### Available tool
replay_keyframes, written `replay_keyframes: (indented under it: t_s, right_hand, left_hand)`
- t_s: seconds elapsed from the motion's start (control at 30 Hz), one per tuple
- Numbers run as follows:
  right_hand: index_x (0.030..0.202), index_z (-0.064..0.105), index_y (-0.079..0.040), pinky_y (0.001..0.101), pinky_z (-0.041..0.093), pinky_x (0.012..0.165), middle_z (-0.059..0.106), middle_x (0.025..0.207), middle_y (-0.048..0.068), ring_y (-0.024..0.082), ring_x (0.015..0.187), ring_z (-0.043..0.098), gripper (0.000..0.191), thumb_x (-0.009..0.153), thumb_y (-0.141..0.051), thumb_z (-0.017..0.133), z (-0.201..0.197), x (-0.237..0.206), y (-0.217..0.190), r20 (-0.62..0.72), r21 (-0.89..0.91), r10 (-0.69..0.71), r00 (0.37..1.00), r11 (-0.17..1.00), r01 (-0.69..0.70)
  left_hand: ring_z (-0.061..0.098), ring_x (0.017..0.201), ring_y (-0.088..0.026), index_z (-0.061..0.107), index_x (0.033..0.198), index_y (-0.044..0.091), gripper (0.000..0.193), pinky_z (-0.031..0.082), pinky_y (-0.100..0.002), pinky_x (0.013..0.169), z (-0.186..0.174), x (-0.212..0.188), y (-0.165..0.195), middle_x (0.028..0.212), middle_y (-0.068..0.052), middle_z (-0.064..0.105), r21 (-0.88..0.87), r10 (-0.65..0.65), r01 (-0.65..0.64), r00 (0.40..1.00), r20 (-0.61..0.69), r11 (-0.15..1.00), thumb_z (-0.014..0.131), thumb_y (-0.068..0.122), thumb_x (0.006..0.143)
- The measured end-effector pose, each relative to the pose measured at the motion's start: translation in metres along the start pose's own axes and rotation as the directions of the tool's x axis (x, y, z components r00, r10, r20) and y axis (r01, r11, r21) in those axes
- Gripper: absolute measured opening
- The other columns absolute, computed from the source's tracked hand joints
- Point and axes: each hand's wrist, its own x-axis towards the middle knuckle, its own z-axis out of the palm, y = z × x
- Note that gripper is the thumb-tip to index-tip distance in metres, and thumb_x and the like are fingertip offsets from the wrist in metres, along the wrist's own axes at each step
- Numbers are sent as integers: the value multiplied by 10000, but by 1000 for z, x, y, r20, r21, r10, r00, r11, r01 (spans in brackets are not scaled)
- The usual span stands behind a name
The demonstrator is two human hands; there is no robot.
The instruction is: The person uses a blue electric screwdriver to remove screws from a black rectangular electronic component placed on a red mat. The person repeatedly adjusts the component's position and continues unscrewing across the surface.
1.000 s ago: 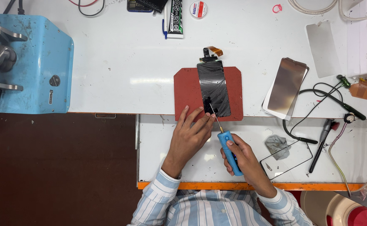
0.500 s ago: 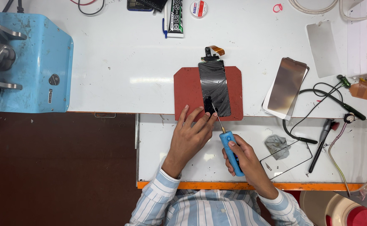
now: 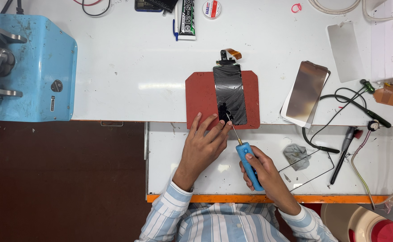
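Note:
A dark phone screen panel (image 3: 230,92) with an orange flex cable at its far end lies on a red mat (image 3: 201,96) in the middle of the white bench. My left hand (image 3: 203,143) rests at the mat's near edge, fingertips touching the panel's near left corner. My right hand (image 3: 263,175) grips a blue-handled tool (image 3: 249,165). Its thin metal tip reaches to the panel's near end, where a dark patch shows.
A blue machine (image 3: 26,67) stands at the left. A glue tube (image 3: 187,20) and tape roll (image 3: 212,9) lie at the back. Right of the mat are a reflective panel (image 3: 307,92), a clear sheet (image 3: 345,51), black cables (image 3: 339,105), a pen-like tool (image 3: 342,154) and a grey cloth (image 3: 297,156).
My right hand and the blue tool have shifted slightly along the panel's near end. The left hand stays at the mat's edge.

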Motion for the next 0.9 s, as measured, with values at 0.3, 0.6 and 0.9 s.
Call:
replay_keyframes:
  t_s: [0.3,0.6,0.9]
  right_hand:
    - [1181,564,4,241,422,329,566,682,58,91,413,518,382,1002,-315,453,4,-3,-3,-16,30,15,1000,999,-15]
    - [1251,534,-55,240,415,316,563,688,57,92,398,513,382,982,-311,444,5,0,5,-21,87,24,1000,996,-22]
    - [1176,509,5,238,429,322,559,703,62,90,413,521,356,1026,-310,437,6,3,16,-10,155,-17,1000,988,18]
  left_hand:
    - [556,1287,-247,706,1282,158,376,344,-570,1204,0,1,3,1200,-18,703,36,-8,8,1000,5,999,747,231,916]
    - [546,1298,-257,692,1303,162,395,336,-572,1206,-1,1,3,1204,-28,695,53,-4,3,1000,14,999,741,243,919]
    - [535,1296,-266,673,1325,169,428,331,-580,1207,2,0,4,1199,-37,688,70,-7,5,1000,26,998,742,264,913]
